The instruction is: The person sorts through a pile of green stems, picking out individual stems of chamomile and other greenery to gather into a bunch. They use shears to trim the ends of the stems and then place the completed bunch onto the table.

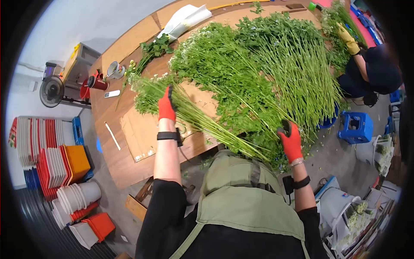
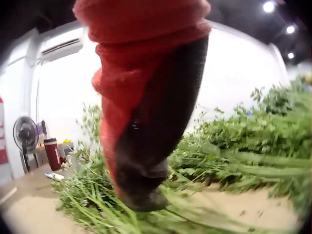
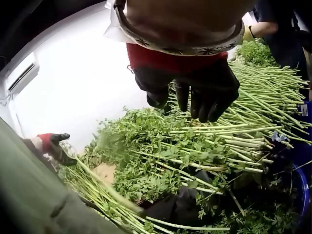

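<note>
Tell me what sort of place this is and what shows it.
Probably a flower workshop or florist's back room: cut stems lie heaped across a big wooden table, and stacked buckets stand off to one side.

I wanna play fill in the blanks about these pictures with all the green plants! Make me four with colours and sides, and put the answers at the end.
1. The left hand wears a glove that is black and ____.
2. The other person wears a glove coloured ____.
3. In the head view, the fan is on the ____ side of the picture.
4. The long stems on the table are coloured ____.

Missing words: red; yellow; left; green.
</note>
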Motion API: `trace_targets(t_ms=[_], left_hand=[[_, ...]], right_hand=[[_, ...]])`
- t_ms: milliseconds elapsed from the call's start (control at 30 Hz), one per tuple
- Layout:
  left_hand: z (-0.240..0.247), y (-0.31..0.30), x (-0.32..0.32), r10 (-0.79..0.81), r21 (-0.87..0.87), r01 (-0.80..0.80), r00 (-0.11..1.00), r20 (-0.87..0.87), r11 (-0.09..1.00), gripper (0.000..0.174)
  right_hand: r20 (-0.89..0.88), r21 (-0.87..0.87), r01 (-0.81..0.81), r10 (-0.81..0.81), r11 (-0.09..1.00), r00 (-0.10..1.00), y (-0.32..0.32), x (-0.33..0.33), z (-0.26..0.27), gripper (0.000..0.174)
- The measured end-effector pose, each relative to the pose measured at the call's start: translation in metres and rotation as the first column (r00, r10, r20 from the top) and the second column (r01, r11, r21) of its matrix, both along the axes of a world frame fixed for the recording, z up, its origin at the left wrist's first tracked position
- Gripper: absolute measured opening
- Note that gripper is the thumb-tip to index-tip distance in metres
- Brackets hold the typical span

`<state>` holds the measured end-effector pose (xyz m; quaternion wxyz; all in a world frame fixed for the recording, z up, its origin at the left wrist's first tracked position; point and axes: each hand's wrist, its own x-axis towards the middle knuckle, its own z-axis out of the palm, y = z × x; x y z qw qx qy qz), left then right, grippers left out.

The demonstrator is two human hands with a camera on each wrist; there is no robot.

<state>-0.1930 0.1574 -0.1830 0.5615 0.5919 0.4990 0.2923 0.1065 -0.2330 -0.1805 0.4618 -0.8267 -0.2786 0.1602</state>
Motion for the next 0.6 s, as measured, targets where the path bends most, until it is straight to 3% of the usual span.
trace_targets(t_ms=[33, 67, 100, 133, 167, 200, 233, 267, 300, 333, 367, 400, 467, 500, 533, 600], left_hand=[[-0.073, 0.05, -0.039, -0.011, 0.176, 0.033, 0.992, -0.127, 0.984, 0.068], [-0.031, 0.012, -0.001, 0.625, 0.204, -0.593, 0.758, -0.186, 0.779, 0.083], [0.004, -0.015, 0.014, 0.716, 0.437, -0.578, 0.637, -0.285, 0.689, 0.077], [0.02, -0.035, 0.021, 0.807, 0.651, -0.499, 0.486, -0.337, 0.572, 0.07], [0.017, -0.047, 0.023, 0.804, 0.647, -0.499, 0.489, -0.34, 0.577, 0.07], [0.014, -0.057, 0.025, 0.676, 0.749, -0.281, 0.678, -0.287, 0.6, 0.062], [0.01, -0.067, 0.03, 0.497, 0.834, -0.067, 0.827, -0.261, 0.547, 0.055], [0.0, -0.078, 0.038, 0.299, 0.798, 0.159, 0.87, -0.391, 0.582, 0.053], [-0.008, -0.089, 0.049, 0.093, 0.735, 0.378, 0.854, -0.511, 0.563, 0.051], [-0.008, -0.104, 0.061, 0.026, 0.697, 0.492, 0.807, -0.59, 0.521, 0.043], [-0.012, -0.115, 0.067, 0.038, 0.703, 0.568, 0.766, -0.642, 0.427, 0.034], [-0.019, -0.118, 0.06, 0.042, 0.705, 0.565, 0.767, -0.64, 0.429, 0.034], [-0.031, -0.127, 0.046, -0.066, 0.506, 0.667, 0.637, -0.768, 0.546, 0.026], [-0.035, -0.127, 0.036, -0.048, 0.502, 0.667, 0.625, -0.779, 0.55, 0.025], [-0.039, -0.126, 0.024, -0.031, 0.496, 0.67, 0.611, -0.791, 0.553, 0.025], [-0.034, -0.131, 0.012, -0.02, 0.514, 0.649, 0.631, -0.775, 0.56, 0.022]], right_hand=[[0.143, -0.082, -0.093, 0.104, 0.992, 0.984, 0.014, -0.004, 0.008, 0.046], [0.272, -0.179, -0.172, 0.216, 0.969, 0.938, 0.027, -0.007, 0.013, 0.045], [0.276, -0.19, -0.16, 0.209, 0.969, 0.938, 0.036, -0.006, 0.008, 0.045], [0.31, -0.182, -0.247, 0.294, 0.952, 0.904, 0.048, -0.007, -0.006, 0.044], [0.342, -0.174, -0.335, 0.376, 0.926, 0.861, 0.061, -0.01, -0.018, 0.043], [0.343, -0.178, -0.333, 0.376, 0.926, 0.861, 0.074, -0.014, -0.025, 0.043], [0.387, -0.296, -0.386, 0.48, 0.874, 0.787, 0.088, -0.017, -0.031, 0.043], [0.414, -0.414, -0.423, 0.58, 0.806, 0.701, 0.097, -0.022, -0.037, 0.043], [0.418, -0.418, -0.421, 0.582, 0.805, 0.697, 0.105, -0.028, -0.044, 0.043], [0.496, -0.455, -0.424, 0.618, 0.783, 0.61, 0.113, -0.034, -0.052, 0.046], [0.564, -0.49, -0.423, 0.647, 0.762, 0.513, 0.119, -0.04, -0.057, 0.049], [0.566, -0.49, -0.425, 0.649, 0.761, 0.509, 0.124, -0.044, -0.059, 0.049], [0.566, -0.687, -0.205, 0.69, 0.697, 0.45, 0.13, -0.05, -0.064, 0.051], [0.547, -0.76, -0.121, 0.729, 0.639, 0.412, 0.136, -0.051, -0.067, 0.047], [0.553, -0.755, -0.122, 0.726, 0.644, 0.408, 0.141, -0.048, -0.071, 0.047], [0.375, -0.861, -0.133, 0.788, 0.491, 0.488, 0.148, -0.047, -0.069, 0.042]])
